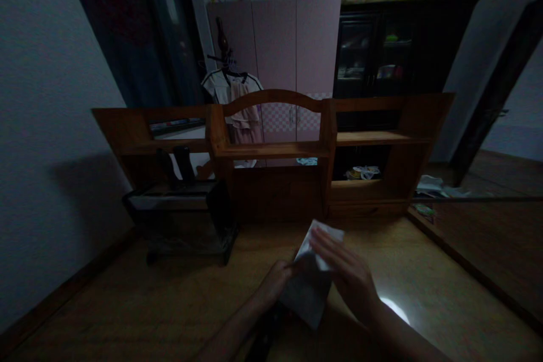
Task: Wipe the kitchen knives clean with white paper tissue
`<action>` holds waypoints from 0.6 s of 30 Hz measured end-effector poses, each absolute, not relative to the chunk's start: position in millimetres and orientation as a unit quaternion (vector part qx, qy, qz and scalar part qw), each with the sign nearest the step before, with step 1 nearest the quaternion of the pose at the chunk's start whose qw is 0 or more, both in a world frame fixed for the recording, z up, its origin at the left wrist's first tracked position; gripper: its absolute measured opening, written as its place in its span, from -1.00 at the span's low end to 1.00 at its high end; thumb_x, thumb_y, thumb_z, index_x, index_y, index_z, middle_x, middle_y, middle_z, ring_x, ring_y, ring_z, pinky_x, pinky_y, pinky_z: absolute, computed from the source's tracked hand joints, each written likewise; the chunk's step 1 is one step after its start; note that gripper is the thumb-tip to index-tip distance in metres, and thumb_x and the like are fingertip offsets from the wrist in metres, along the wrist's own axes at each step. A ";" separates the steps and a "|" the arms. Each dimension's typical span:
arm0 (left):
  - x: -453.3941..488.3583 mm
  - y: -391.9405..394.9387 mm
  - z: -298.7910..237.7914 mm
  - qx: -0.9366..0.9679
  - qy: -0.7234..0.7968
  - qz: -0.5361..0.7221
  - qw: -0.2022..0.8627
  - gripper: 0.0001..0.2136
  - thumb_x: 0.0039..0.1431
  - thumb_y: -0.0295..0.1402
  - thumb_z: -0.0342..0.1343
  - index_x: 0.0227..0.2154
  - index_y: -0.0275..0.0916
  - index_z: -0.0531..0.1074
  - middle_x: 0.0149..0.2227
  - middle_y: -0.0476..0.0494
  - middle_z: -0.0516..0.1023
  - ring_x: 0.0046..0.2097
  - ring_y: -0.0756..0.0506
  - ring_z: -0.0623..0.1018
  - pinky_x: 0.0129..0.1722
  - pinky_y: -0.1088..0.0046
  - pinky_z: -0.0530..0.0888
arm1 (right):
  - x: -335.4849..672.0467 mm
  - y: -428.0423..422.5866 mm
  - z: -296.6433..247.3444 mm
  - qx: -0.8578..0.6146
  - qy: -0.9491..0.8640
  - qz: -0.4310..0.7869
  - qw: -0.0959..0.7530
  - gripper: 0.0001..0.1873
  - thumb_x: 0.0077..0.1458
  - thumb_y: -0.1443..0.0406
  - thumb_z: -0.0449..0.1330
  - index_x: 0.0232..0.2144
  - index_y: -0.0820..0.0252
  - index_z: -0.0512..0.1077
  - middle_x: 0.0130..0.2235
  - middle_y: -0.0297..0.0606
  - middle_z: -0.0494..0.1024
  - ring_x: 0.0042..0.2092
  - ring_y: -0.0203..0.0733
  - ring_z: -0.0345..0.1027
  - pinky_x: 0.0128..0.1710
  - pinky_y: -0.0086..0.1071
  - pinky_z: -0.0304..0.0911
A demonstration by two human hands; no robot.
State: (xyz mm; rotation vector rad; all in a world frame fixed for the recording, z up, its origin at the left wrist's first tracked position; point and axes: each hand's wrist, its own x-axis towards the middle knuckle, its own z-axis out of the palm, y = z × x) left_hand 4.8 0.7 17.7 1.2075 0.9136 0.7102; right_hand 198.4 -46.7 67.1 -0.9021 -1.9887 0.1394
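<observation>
In the head view, my left hand (pixel 278 281) is closed around the edge of a broad, grey, flat blade (pixel 306 297), which looks like a kitchen cleaver. A dark handle (pixel 263 335) shows below my left wrist, partly hidden by the forearm. My right hand (pixel 345 266) presses a white tissue or cloth (pixel 326 232) onto the upper part of the blade, its fingers stretched along it and slightly blurred. To the left stands a black knife block (pixel 176 232) with dark knife handles (pixel 183 164) sticking up from it.
A wooden shelf unit (pixel 271 151) spans the back of the wooden tabletop (pixel 186 305). A white wall (pixel 51 141) borders the left side. A bright light reflection lies beside my right forearm. Beyond are a pink wardrobe (pixel 278 39), hanging clothes (pixel 244 102) and a dark cabinet (pixel 407 51).
</observation>
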 end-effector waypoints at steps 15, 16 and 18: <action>5.8 0.4 14.1 0.595 0.385 0.334 0.621 -0.46 -0.03 0.15 0.07 -0.58 -0.35 0.38 -0.59 -0.05 0.37 -0.57 0.03 0.32 -0.56 0.54 0.16 | 205.0 -16.3 36.2 -0.426 -0.847 0.047 0.315 -0.30 0.10 0.55 -0.09 0.24 -0.03 0.05 0.28 -0.31 0.08 0.29 -0.14 -0.07 0.24 -0.04 -0.02; 5.6 -0.1 14.9 0.599 0.383 0.332 0.619 -0.46 -0.02 0.15 0.06 -0.59 -0.35 0.37 -0.60 -0.04 0.35 -0.58 0.04 0.31 -0.57 0.54 0.16 | 208.6 -13.6 35.6 -0.430 -0.843 0.046 0.319 -0.29 0.08 0.56 -0.10 0.24 -0.03 0.05 0.28 -0.31 0.07 0.29 -0.14 -0.08 0.24 -0.03 -0.02; 5.5 -1.3 16.2 0.602 0.382 0.325 0.621 -0.45 -0.02 0.17 0.05 -0.60 -0.34 0.37 -0.62 -0.03 0.34 -0.59 0.04 0.31 -0.57 0.55 0.16 | 213.3 -10.3 34.6 -0.440 -0.837 0.045 0.323 -0.26 0.04 0.57 -0.12 0.25 -0.02 0.03 0.29 -0.32 0.04 0.29 -0.14 -0.09 0.24 -0.02 -0.02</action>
